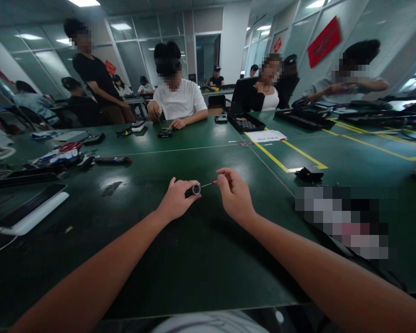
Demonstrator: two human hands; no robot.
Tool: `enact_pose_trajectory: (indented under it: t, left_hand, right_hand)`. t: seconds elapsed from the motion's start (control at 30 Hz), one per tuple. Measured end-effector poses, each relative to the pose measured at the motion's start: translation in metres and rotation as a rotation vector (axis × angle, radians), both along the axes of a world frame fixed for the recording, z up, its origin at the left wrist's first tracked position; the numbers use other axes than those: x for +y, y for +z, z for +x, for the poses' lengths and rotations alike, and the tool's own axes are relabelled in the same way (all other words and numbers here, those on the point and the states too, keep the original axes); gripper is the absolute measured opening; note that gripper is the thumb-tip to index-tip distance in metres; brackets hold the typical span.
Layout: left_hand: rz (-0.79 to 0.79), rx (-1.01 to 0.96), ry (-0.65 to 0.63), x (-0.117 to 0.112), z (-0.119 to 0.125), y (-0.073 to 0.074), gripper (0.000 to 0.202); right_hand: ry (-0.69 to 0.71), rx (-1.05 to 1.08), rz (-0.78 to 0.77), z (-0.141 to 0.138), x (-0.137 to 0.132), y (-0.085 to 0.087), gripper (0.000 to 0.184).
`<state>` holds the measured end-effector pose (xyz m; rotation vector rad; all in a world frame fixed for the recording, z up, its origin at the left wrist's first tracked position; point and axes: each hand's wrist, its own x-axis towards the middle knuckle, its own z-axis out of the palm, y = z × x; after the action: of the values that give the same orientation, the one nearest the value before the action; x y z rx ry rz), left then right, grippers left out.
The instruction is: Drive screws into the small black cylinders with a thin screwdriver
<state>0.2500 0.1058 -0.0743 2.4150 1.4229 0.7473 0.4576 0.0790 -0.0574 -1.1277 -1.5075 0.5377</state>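
Observation:
My left hand (175,200) is closed around the black handle of a small screwdriver (193,189), whose metal collar points right. A thin metal bit (208,184) with a red band sticks out of that collar. My right hand (233,193) pinches the bit's far end between thumb and fingertips. Both hands hover just above the dark green table (180,259), near its middle and close to me.
A phone on a white power bank (31,212) lies at the left. A small black part (309,174) sits near yellow floor-style tape lines on the right. Tools, a black tray (246,122) and paper lie farther back. Several people sit or stand around the far side.

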Motion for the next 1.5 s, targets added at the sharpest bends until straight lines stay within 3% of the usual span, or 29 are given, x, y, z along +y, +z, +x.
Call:
enact_pose_trajectory:
  t: [0.27,0.4,0.47,0.57,0.9,1.23,1.4,1.5]
  left_hand:
    - [0.034,-0.016,0.035,0.001,-0.002,-0.001,0.031]
    - [0.070,0.058,0.021,0.004,-0.004,0.001,0.033]
    - [0.045,0.097,0.042,0.007,-0.007,0.001,0.033]
    - [0.013,0.134,0.045,0.010,-0.010,0.000,0.034]
    - [0.010,0.114,0.000,0.004,-0.004,0.002,0.035]
    - [0.026,-0.044,0.013,0.002,-0.001,0.001,0.034]
    - [0.028,-0.052,-0.005,-0.001,0.001,0.002,0.034]
    - [0.018,-0.039,-0.006,-0.003,0.002,0.002,0.035]
  right_hand:
    - [0.065,0.225,-0.106,-0.004,0.012,-0.009,0.028]
    - [0.100,0.542,-0.391,0.002,0.029,-0.016,0.031]
    - [0.039,0.616,-0.463,0.007,0.036,-0.021,0.029]
    - [-0.006,0.587,-0.414,0.011,0.041,-0.025,0.028]
    - [0.086,0.426,-0.296,0.001,0.033,-0.026,0.033]
    - [0.133,0.129,-0.075,0.004,0.013,-0.010,0.027]
    - [0.006,-0.010,-0.043,0.000,0.001,0.000,0.042]
    - [-0.010,-0.034,-0.010,-0.001,-0.002,0.002,0.037]
